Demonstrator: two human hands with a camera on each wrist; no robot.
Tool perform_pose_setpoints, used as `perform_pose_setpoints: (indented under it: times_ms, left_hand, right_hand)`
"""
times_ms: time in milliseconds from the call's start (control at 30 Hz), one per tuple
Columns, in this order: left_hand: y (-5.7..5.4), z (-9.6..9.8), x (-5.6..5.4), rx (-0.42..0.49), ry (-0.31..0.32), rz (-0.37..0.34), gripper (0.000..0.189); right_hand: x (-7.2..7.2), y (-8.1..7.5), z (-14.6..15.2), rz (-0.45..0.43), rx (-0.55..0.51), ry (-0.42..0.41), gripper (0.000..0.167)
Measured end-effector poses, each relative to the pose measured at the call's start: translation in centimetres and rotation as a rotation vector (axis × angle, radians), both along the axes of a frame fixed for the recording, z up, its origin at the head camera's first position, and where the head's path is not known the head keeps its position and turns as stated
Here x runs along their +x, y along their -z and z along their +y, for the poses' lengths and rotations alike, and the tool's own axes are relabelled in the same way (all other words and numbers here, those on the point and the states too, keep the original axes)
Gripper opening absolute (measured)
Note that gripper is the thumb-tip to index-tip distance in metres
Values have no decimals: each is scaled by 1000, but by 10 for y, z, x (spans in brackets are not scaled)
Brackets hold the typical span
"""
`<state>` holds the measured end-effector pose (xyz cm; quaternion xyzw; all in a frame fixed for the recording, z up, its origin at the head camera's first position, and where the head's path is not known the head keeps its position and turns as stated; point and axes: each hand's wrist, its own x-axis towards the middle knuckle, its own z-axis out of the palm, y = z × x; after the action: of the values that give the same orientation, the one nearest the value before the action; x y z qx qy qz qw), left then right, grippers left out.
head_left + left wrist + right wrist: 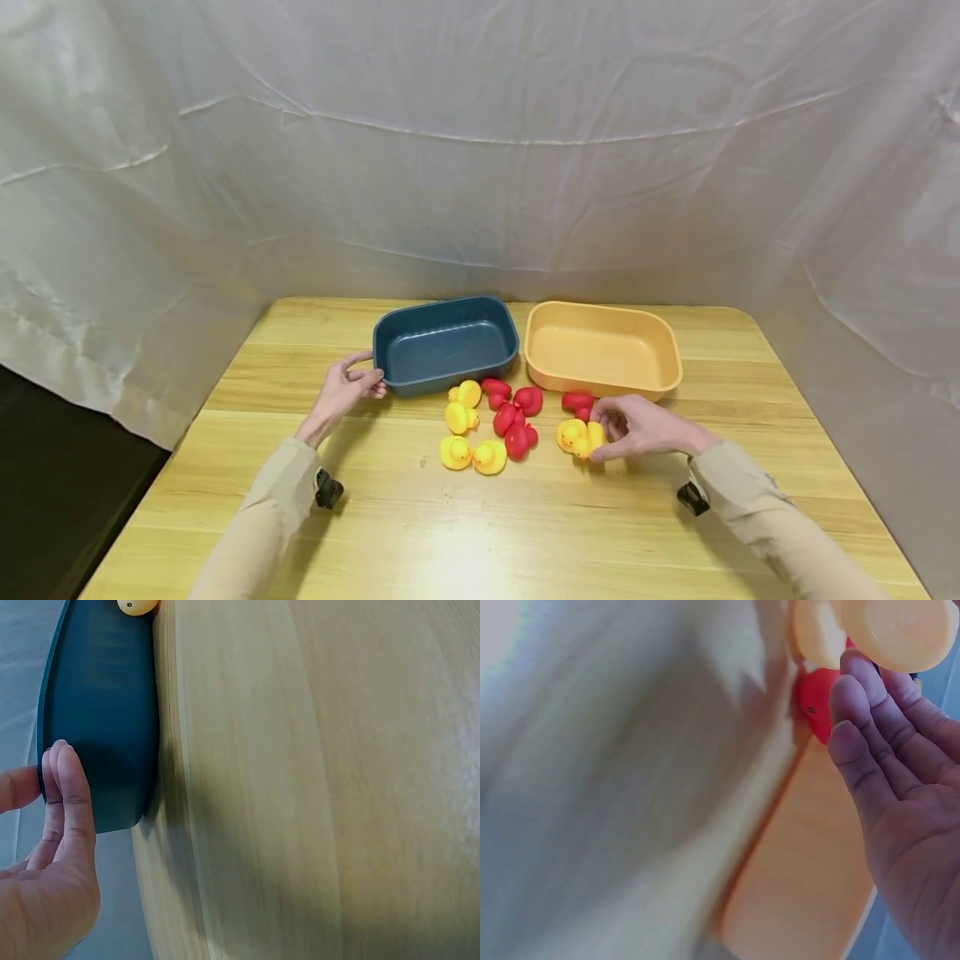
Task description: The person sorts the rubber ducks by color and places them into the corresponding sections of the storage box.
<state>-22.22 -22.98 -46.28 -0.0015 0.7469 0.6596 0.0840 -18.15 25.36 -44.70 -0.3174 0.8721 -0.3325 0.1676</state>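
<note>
My left hand (347, 390) pinches the left end of a dark blue rectangular bin (442, 385). In the left wrist view, the thumb and fingers (73, 787) lie on either side of the bin's rim. My right hand (641, 427) pinches a yellow rubber duck (596, 437) between thumb and fingers. That duck is tilted, its round base (901, 634) facing the right wrist camera. Touching or close beside it is another yellow duck (572, 433). A red rubber duck (577, 403) lies just behind them, partly hidden by the fingers in the right wrist view.
An orange bin (592, 388) stands right of the blue one. Between the hands, several red ducks (519, 440) and several yellow ducks (490, 457) lie in a loose group on the wooden table (420, 533). Grey cloth (480, 192) hangs behind the table.
</note>
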Motion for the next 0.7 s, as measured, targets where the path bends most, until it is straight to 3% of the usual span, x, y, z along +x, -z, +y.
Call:
perform_pose_setpoints:
  times_ms: [333, 700]
  left_hand:
    - [1, -2, -1, 11, 20, 9, 59]
    - [1, -3, -4, 16, 38, 18, 60]
  right_hand:
    - [-16, -28, -10, 7, -3, -1, 40]
    - [-47, -53, -29, 45, -22, 40, 42]
